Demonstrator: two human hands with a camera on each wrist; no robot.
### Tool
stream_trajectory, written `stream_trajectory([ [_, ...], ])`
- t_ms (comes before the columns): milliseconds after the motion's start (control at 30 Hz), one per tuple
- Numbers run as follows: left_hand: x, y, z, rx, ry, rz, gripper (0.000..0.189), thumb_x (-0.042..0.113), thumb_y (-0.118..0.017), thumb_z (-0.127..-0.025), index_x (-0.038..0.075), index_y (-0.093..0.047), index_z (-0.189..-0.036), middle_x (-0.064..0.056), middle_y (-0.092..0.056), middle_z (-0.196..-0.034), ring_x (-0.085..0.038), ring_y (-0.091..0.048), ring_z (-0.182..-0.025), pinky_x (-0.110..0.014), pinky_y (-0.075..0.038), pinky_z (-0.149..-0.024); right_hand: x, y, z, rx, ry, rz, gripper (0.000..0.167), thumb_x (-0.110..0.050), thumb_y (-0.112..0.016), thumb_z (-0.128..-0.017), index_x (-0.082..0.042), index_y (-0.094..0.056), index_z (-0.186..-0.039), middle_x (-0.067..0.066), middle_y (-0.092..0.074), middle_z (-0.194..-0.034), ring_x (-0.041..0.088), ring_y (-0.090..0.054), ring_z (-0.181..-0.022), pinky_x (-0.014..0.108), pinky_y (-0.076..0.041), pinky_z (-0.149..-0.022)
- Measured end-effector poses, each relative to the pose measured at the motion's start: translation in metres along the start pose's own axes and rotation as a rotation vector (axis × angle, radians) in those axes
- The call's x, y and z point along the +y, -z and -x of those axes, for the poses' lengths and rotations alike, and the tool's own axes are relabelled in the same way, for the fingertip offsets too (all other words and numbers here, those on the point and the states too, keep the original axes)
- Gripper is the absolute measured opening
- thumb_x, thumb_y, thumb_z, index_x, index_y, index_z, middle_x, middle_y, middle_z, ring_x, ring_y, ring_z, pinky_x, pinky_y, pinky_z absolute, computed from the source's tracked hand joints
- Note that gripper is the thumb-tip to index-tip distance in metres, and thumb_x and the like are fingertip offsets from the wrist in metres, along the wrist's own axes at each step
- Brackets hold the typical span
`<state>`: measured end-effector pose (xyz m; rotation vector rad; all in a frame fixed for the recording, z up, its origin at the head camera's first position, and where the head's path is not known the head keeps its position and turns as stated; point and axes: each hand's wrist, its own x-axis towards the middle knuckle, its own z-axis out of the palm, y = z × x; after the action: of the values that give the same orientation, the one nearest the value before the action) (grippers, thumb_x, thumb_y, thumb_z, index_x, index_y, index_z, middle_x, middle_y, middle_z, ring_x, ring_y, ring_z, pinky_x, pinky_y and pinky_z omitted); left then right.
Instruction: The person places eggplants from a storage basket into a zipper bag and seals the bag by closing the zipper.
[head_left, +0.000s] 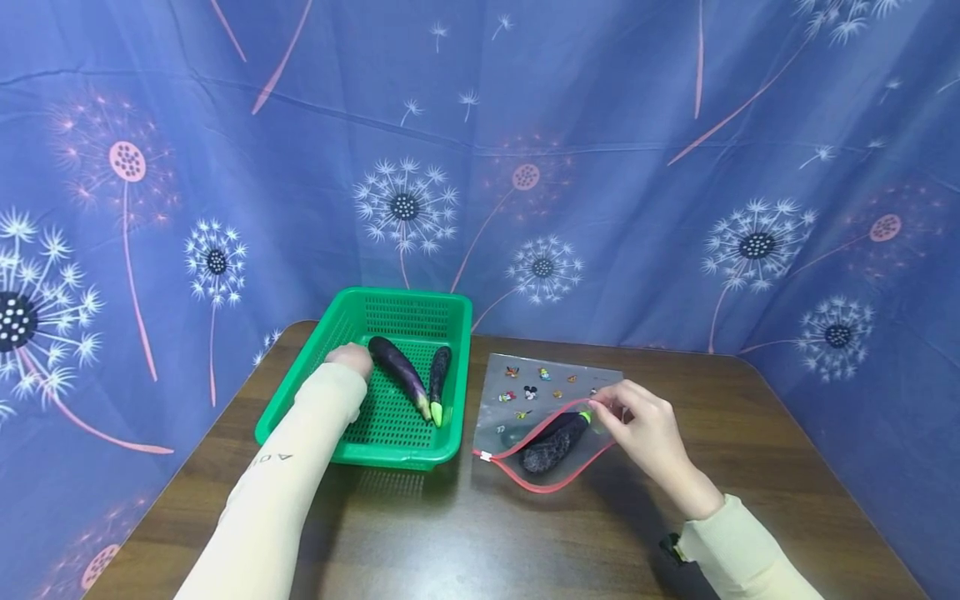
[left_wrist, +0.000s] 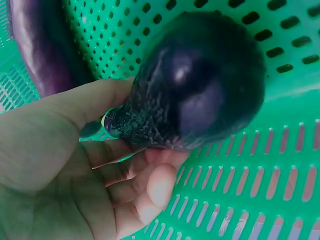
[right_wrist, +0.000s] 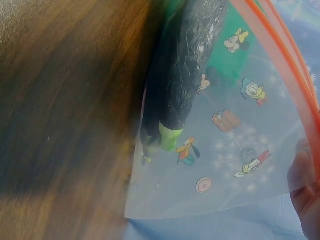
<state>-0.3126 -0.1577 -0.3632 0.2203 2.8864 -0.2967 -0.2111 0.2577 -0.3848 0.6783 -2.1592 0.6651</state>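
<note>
Inside the left part of the green basket (head_left: 401, 457), my left hand (head_left: 351, 360) grips a dark, glossy eggplant (left_wrist: 205, 80). The left wrist view shows thumb and fingers around its narrower part, its rounded end facing the camera; in the head view it is hidden by the hand. A long purple eggplant (head_left: 400, 368) and a slim dark one with a green tip (head_left: 440, 372) lie beside it. My right hand (head_left: 637, 429) pinches the rim of a clear zip bag (head_left: 495, 400), whose red-edged mouth gapes. A dark eggplant (head_left: 551, 450) lies in the bag.
Both basket and bag rest on a brown wooden table (head_left: 420, 542). Cartoon figures and a white slider (head_left: 486, 456) show on the bag. A blue dandelion-patterned cloth (head_left: 465, 200) hangs behind the table and along its sides.
</note>
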Motion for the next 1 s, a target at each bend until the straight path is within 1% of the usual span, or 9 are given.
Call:
stream_trajectory([
  [167,-0.001,0.002,0.000,-0.018,-0.008,-0.028,0.096,0.021,-0.094,-0.048,-0.009,-0.049,-0.128,-0.027,-0.050,-0.129,-0.037,-0.054,-0.114,-0.039,-0.054,-0.077,0.000,0.001,0.000,-0.020,-0.022,0.001,0.015,-0.007,-0.078,-0.072,-0.015,-0.069,-0.081,-0.011,-0.060,-0.072,0.000,-0.046,-0.055,0.013,-0.038,-0.050],
  [433,-0.005,0.008,0.002,-0.013,0.009,0.063,0.091,0.014,-0.094,-0.046,-0.009,-0.052,-0.124,-0.028,-0.053,-0.123,-0.038,-0.058,-0.106,-0.041,-0.054,-0.075,0.001,0.000,0.001,-0.013,-0.002,0.003,0.017,-0.006,-0.079,-0.070,-0.014,-0.069,-0.080,-0.010,-0.060,-0.071,-0.001,-0.045,-0.055,0.016,-0.040,-0.048],
  [467,-0.006,0.009,0.001,-0.015,0.011,0.078,0.084,0.013,-0.091,-0.052,-0.009,-0.053,-0.124,-0.028,-0.053,-0.124,-0.038,-0.059,-0.103,-0.041,-0.054,-0.073,0.001,0.000,0.001,-0.014,-0.004,0.004,0.016,-0.006,-0.079,-0.070,-0.014,-0.069,-0.080,-0.010,-0.060,-0.071,-0.001,-0.045,-0.055,0.016,-0.040,-0.048],
  [567,-0.007,0.012,-0.005,-0.021,0.047,0.183,0.038,0.008,-0.078,-0.071,-0.003,-0.065,-0.105,-0.021,-0.062,-0.101,-0.026,-0.059,-0.076,-0.032,-0.049,-0.058,0.001,0.000,0.001,-0.012,-0.002,0.005,0.016,-0.006,-0.079,-0.071,-0.014,-0.069,-0.080,-0.010,-0.059,-0.071,0.000,-0.046,-0.054,0.019,-0.041,-0.048],
  [633,-0.008,0.013,-0.013,-0.044,0.088,0.254,0.003,0.005,-0.066,-0.081,0.004,-0.066,-0.084,-0.011,-0.058,-0.077,-0.016,-0.046,-0.061,-0.027,-0.038,-0.052,0.002,0.000,0.001,-0.010,0.000,0.004,0.016,-0.006,-0.079,-0.071,-0.014,-0.069,-0.081,-0.010,-0.059,-0.071,0.000,-0.046,-0.054,0.020,-0.041,-0.048],
  [733,-0.010,0.016,-0.022,-0.083,0.133,0.326,0.022,0.000,-0.056,-0.082,0.013,-0.054,-0.064,-0.002,-0.038,-0.059,-0.013,-0.025,-0.056,-0.026,-0.025,-0.049,0.002,0.000,0.001,-0.008,0.006,0.006,0.016,-0.006,-0.079,-0.071,-0.014,-0.069,-0.080,-0.011,-0.059,-0.070,0.000,-0.046,-0.054,0.020,-0.041,-0.047],
  [833,-0.012,0.022,-0.023,-0.084,0.135,0.340,0.017,0.000,-0.058,-0.081,0.011,-0.055,-0.067,-0.003,-0.038,-0.064,-0.013,-0.024,-0.054,-0.026,-0.026,-0.048,0.002,0.000,0.000,-0.010,0.005,0.007,0.016,-0.007,-0.078,-0.071,-0.014,-0.068,-0.080,-0.011,-0.058,-0.070,0.000,-0.046,-0.054,0.018,-0.040,-0.047],
  [933,-0.013,0.027,-0.021,-0.080,0.137,0.342,0.003,0.006,-0.062,-0.083,0.006,-0.065,-0.082,-0.005,-0.045,-0.069,-0.013,-0.029,-0.054,-0.026,-0.030,-0.048,0.002,-0.001,0.000,-0.009,0.008,0.010,0.016,-0.006,-0.078,-0.071,-0.014,-0.068,-0.080,-0.012,-0.058,-0.070,0.000,-0.046,-0.054,0.017,-0.040,-0.048],
  [1000,-0.012,0.031,-0.019,-0.062,0.138,0.335,0.018,0.012,-0.066,-0.083,0.002,-0.066,-0.098,-0.008,-0.054,-0.078,-0.016,-0.039,-0.057,-0.028,-0.036,-0.051,0.003,-0.001,0.000,-0.006,0.012,0.013,0.016,-0.007,-0.079,-0.071,-0.015,-0.068,-0.079,-0.012,-0.057,-0.070,0.000,-0.046,-0.054,0.016,-0.039,-0.048],
])
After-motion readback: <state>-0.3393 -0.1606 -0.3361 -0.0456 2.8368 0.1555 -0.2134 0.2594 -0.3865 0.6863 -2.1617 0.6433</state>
